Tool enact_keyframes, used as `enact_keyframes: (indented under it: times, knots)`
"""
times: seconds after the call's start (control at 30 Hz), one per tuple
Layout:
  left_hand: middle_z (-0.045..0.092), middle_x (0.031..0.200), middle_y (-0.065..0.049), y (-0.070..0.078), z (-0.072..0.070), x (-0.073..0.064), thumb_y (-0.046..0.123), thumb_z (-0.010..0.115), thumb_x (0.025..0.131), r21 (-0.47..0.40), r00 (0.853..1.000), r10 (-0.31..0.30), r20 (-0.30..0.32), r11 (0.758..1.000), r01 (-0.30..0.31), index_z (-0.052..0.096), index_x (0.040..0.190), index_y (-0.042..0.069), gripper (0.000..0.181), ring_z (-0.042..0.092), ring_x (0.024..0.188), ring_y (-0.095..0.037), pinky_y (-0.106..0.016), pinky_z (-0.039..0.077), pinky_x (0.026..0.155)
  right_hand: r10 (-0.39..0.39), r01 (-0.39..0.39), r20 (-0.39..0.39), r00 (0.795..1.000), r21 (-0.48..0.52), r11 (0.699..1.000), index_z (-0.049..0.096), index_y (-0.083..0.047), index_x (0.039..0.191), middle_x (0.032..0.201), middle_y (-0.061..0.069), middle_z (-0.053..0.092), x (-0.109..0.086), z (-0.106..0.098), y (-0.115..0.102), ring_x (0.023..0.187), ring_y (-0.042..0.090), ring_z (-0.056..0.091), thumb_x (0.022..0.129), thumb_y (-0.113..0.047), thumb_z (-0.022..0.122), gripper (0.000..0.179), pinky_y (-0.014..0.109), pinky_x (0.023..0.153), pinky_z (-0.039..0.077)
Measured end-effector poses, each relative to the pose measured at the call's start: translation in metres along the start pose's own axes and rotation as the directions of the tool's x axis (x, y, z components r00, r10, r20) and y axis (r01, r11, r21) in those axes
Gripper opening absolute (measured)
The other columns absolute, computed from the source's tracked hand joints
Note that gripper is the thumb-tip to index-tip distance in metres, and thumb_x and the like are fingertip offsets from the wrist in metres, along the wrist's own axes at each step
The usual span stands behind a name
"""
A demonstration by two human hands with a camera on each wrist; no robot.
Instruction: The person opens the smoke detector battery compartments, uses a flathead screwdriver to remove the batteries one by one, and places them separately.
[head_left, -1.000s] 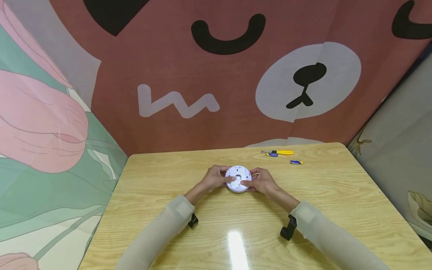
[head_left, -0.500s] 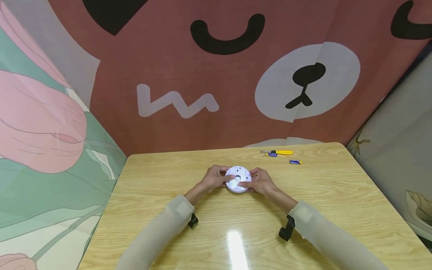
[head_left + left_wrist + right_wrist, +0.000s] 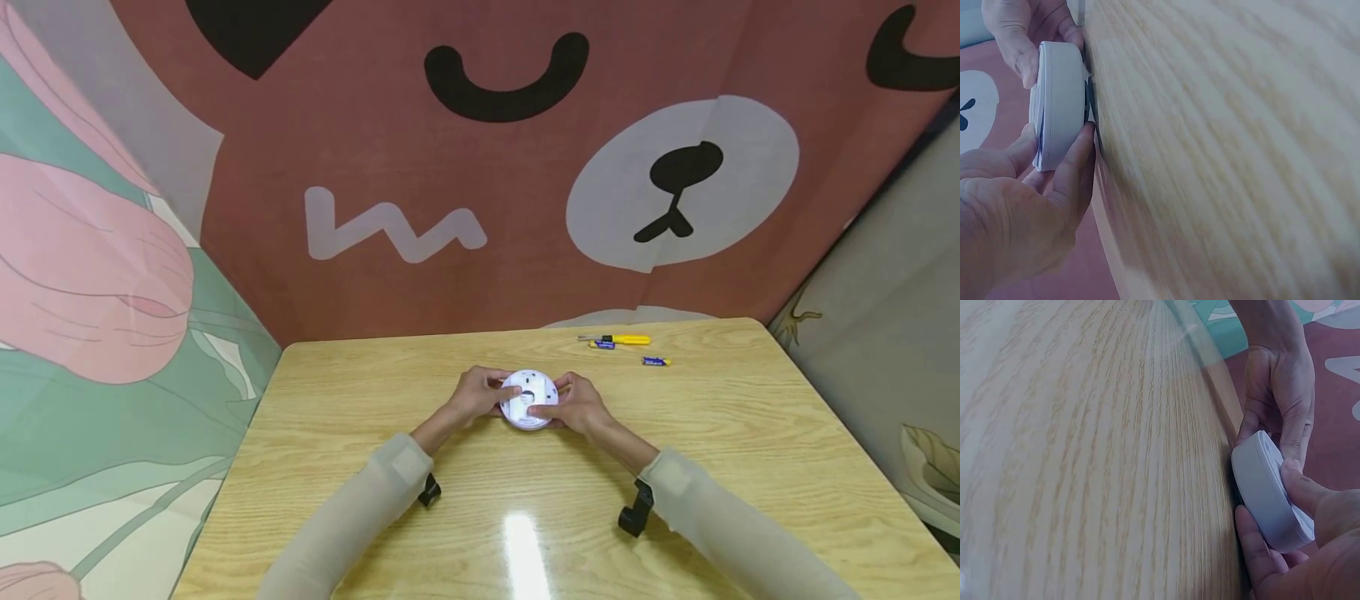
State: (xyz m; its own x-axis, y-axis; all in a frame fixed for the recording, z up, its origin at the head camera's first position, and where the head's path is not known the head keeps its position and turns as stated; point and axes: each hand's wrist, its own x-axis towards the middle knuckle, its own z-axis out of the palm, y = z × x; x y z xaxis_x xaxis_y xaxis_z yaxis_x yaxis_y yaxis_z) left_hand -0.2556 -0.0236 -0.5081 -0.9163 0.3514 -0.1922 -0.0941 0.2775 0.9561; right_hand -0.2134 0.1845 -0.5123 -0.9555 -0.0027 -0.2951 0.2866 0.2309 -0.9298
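A round white smoke detector (image 3: 540, 388) is held between both hands just over the wooden table. Its face, with a round opening in the middle and small dark slots, is turned up toward the head camera. My left hand (image 3: 476, 393) grips the left rim, thumb on the face and fingers underneath. On the opposite side, my right hand (image 3: 585, 405) grips the rim in the same way, its thumb lying lower on the face. Both wrist views show the thick white side wall (image 3: 1065, 106) and a thin gap beneath the face plate. The underside is mostly hidden.
Near the table's (image 3: 360, 383) back edge lies a yellow-handled screwdriver (image 3: 628, 340), with a blue battery (image 3: 602, 345) close in front of it. Another blue battery (image 3: 656, 362) lies to the right. A printed cloth (image 3: 390, 300) hangs behind the table.
The right thumb has slid slightly down and left across the detector's face. The detector has shifted very slightly toward the person. Both hands keep their grip; the screwdriver and batteries stay put.
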Motion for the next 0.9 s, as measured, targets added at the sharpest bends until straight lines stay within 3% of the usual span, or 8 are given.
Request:
enact_keyframes:
  times: [0.3, 0.57, 0.77, 0.9]
  knots:
    - [0.071, 0.088, -0.010, 0.002, -0.001, -0.001, 0.010, 0.081, 0.095, 0.023, 1.000, -0.011, -0.005, 1.000, 0.011, 0.078, 0.122, 0.002, 0.029, 0.066, 0.061, -0.012, -0.029, 0.063, 0.057, -0.011, 0.011, 0.011, 1.000, -0.031, 0.999, 0.051, 0.005, 0.120, 0.094, 0.018, 0.072, 0.000, -0.001, 0.002, 0.069, 0.018, 0.071, 0.081, -0.004, 0.092, 0.057, 0.034, 0.065, 0.065]
    - [0.065, 0.084, -0.006, 0.004, -0.003, -0.001, 0.007, 0.081, 0.094, 0.006, 1.000, -0.010, 0.014, 1.000, 0.010, 0.077, 0.125, 0.002, 0.032, 0.065, 0.062, -0.011, -0.031, 0.065, 0.060, -0.097, 0.098, 0.013, 0.995, -0.147, 0.984, 0.055, 0.004, 0.123, 0.093, 0.014, 0.068, -0.002, -0.005, -0.001, 0.073, 0.019, 0.066, 0.083, -0.012, 0.093, 0.057, 0.031, 0.063, 0.063]
    - [0.069, 0.102, -0.014, 0.009, -0.004, -0.002, 0.006, 0.082, 0.093, 0.016, 0.998, 0.068, -0.013, 0.998, -0.068, 0.073, 0.132, 0.002, 0.040, 0.069, 0.081, -0.016, -0.035, 0.067, 0.071, -0.203, 0.199, 0.003, 0.979, -0.203, 0.959, 0.058, 0.006, 0.130, 0.102, 0.019, 0.071, -0.001, -0.011, -0.006, 0.083, 0.019, 0.067, 0.087, -0.011, 0.089, 0.055, 0.030, 0.065, 0.062]
    - [0.072, 0.109, -0.017, 0.014, -0.006, -0.003, 0.009, 0.084, 0.092, 0.108, 0.987, 0.147, -0.058, 0.984, -0.141, 0.074, 0.131, 0.003, 0.041, 0.070, 0.093, -0.022, -0.036, 0.066, 0.074, -0.196, 0.197, 0.019, 0.980, -0.109, 0.974, 0.059, 0.006, 0.137, 0.110, 0.024, 0.069, 0.000, -0.015, -0.011, 0.086, 0.019, 0.069, 0.095, -0.008, 0.081, 0.049, 0.041, 0.076, 0.066]
